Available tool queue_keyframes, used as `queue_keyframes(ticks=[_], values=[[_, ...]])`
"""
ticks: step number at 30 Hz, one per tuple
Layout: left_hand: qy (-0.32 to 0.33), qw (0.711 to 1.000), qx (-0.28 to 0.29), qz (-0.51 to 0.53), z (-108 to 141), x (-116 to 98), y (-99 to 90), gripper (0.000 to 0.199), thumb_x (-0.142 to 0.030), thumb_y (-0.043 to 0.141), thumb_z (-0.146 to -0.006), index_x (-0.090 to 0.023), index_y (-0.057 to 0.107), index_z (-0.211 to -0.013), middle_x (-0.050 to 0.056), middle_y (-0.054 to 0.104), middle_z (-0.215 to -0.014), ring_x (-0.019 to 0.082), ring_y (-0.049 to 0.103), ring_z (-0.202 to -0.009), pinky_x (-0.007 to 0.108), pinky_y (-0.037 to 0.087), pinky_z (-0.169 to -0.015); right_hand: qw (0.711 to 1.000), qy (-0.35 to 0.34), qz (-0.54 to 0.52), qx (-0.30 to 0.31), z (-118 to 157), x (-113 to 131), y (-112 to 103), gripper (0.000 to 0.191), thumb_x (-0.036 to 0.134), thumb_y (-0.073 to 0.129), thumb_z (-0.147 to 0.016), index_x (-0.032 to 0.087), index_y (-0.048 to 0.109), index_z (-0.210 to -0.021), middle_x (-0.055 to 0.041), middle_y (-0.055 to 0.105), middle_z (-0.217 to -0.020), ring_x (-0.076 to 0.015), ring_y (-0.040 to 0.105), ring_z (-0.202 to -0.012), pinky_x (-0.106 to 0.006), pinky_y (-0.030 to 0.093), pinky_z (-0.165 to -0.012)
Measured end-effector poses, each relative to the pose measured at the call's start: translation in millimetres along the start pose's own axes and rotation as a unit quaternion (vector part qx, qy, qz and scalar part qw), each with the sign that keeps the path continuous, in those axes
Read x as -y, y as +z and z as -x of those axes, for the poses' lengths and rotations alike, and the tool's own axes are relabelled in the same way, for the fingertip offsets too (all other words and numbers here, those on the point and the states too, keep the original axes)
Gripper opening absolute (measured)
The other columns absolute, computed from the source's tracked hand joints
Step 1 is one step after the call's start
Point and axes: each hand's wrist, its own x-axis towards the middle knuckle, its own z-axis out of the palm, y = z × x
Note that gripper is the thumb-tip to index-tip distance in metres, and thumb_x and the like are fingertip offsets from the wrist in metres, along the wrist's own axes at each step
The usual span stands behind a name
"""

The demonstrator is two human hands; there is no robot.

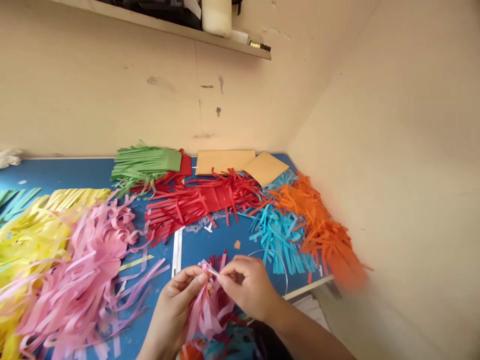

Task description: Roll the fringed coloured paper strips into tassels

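Observation:
Both hands meet at the front of the blue table over a pink paper tassel (205,315). My left hand (180,295) is closed, its thumb and fingers pinching the tassel near its top. My right hand (249,285) is closed too, pinching a thin pink strip at the tassel's top. The pink fringe hangs down below the fingers. Under and behind it show dark red strips, and lower down teal and orange fringe (232,342), partly cut off by the frame. A thin pale cord (287,272) curves out to the right of my right hand.
Pink fringed paper (93,265) and yellow fringe (37,230) cover the table's left. Red fringe (202,200), green fringe (150,162) and tan paper sheets (225,161) lie at the back. Blue fringe (277,230) and orange fringe (318,215) lie right. A shelf (168,27) juts from the wall.

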Motion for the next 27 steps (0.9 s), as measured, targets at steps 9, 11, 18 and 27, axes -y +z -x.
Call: queue_keyframes(ticks=[9, 11, 18, 27], values=[[0.284, 0.902, 0.029, -0.324, 3.3, 2.7, 5.1, 0.019, -0.041, 0.072, -0.074, -0.022, 0.072, -0.076, 0.003, 0.074, -0.073, 0.018, 0.071, -0.065, 0.025, 0.058, -0.059, 0.995, 0.013, -0.007, 0.098, 1.0, -3.2, -7.5, 0.017, 0.023, 0.066, -0.084, 0.021, 0.073, -0.100, -0.0022, 0.070, -0.085, -0.0149, 0.064, -0.075, -0.024, 0.050, -0.071], [0.316, 0.874, 0.004, -0.369, 4.2, 3.8, 12.9, 0.017, -0.040, 0.071, -0.074, -0.024, 0.067, -0.074, 0.000, 0.072, -0.066, 0.017, 0.068, -0.057, 0.024, 0.055, -0.052, 0.998, 0.007, -0.013, 0.056, 1.7, -6.6, -7.8, 0.015, 0.028, 0.062, -0.090, 0.021, 0.073, -0.083, -0.0026, 0.069, -0.081, -0.0154, 0.065, -0.078, -0.025, 0.050, -0.074], [0.294, 0.861, 0.106, -0.400, -7.4, 20.7, 37.8, 0.017, -0.038, 0.067, -0.078, -0.025, 0.062, -0.088, 0.000, 0.076, -0.077, 0.019, 0.073, -0.071, 0.029, 0.057, -0.064, 0.958, 0.064, -0.271, -0.072, -16.8, 5.3, -128.2, 0.042, 0.057, 0.066, -0.083, 0.022, 0.051, -0.066, 0.0061, 0.045, -0.056, -0.0071, 0.035, -0.039, -0.019, 0.031, -0.038], [0.292, 0.871, 0.097, -0.381, -7.0, 28.0, 40.1, 0.020, -0.043, 0.067, -0.078, -0.025, 0.061, -0.083, 0.000, 0.074, -0.074, 0.019, 0.072, -0.067, 0.028, 0.056, -0.060, 0.997, 0.050, 0.039, 0.052, 10.5, -15.9, -81.5, 0.024, 0.034, 0.077, -0.078, 0.020, 0.074, -0.098, -0.0025, 0.067, -0.091, -0.0101, 0.056, -0.061, -0.024, 0.048, -0.059]])
